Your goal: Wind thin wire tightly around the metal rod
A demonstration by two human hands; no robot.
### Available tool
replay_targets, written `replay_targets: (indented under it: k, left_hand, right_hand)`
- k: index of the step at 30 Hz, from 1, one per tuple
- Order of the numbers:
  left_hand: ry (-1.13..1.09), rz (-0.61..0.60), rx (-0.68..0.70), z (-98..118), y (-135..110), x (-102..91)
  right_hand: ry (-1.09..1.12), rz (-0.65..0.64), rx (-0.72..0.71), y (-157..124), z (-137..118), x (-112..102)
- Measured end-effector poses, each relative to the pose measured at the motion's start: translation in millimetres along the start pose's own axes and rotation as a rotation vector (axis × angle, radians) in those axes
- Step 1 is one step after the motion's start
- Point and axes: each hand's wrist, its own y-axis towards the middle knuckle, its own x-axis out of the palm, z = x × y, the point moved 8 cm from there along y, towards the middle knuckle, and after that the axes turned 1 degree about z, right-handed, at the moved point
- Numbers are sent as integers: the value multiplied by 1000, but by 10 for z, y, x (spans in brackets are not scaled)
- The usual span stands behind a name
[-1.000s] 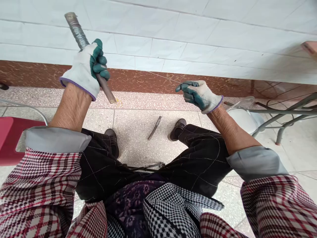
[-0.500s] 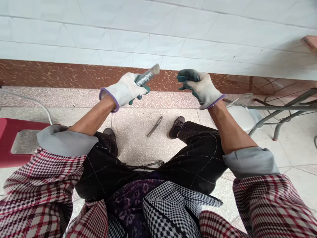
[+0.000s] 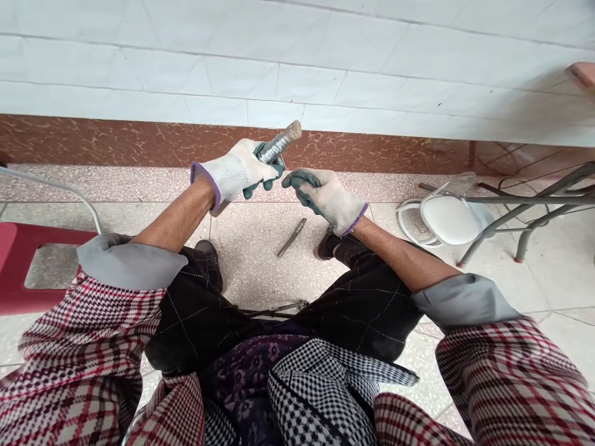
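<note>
Wire-wound stick [image 3: 277, 145] in left hand [image 3: 245, 163], fingers wrapped round it | long axis slants rightward, away from body | right hand [image 3: 328, 197] just right of stick, bodyward, fingers curled, cannot tell if pinching anything | skirting [image 3: 381, 153] beyond stick; loose rod [image 3: 292, 237] on floor [image 3: 246, 251] below stick

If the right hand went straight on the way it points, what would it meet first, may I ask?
Probably the white-and-green gloved left hand, though depth between them is unclear.
</note>
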Motion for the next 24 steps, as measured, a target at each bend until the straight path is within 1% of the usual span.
replay_targets:
  k: [2, 3, 5, 7, 9, 10, 12, 14, 16, 18, 20, 22, 24]
  left_hand:
    - [53, 35, -27, -90, 31, -72]
    - [113, 51, -43, -133, 55, -100]
    - [326, 76, -46, -182, 124, -120]
    - [621, 74, -38, -207, 208, -65]
    - [845, 25, -33, -227, 279, 73]
    - [891, -16, -11, -218, 299, 168]
    - [892, -89, 63, -150, 296, 347]
    - [818, -125, 138, -38, 244, 446]
    - [741, -115, 175, 61, 176, 442]
    - [697, -78, 196, 131, 117, 376]
    - [674, -25, 185, 149, 87, 285]
    - [646, 23, 154, 121, 95, 203]
    - [636, 53, 132, 68, 143, 151]
  right_hand:
    - [-130, -24, -68, -40, -90, -9]
    - [-217, -49, -91, -65, -135, 13]
    - [-439, -100, -108, -117, -214, 80]
    - [-651, -122, -112, -146, -285, 108]
    - [-753, -75, -132, -117, -357, 29]
    - [-755, -39, -139, -77, -371, -49]
    - [-712, 33, -128, 40, -323, -246]
    - [-612, 5, -120, 168, -199, -362]
    - [-458, -28, -105, 256, -74, -403]
    - [-315, -38, -45, 283, 40, -368]
    - [-214, -52, 37, 254, 134, -248]
    - [-161, -74, 80, 207, 180, -87]
    - [-187, -95, 63, 171, 179, 57]
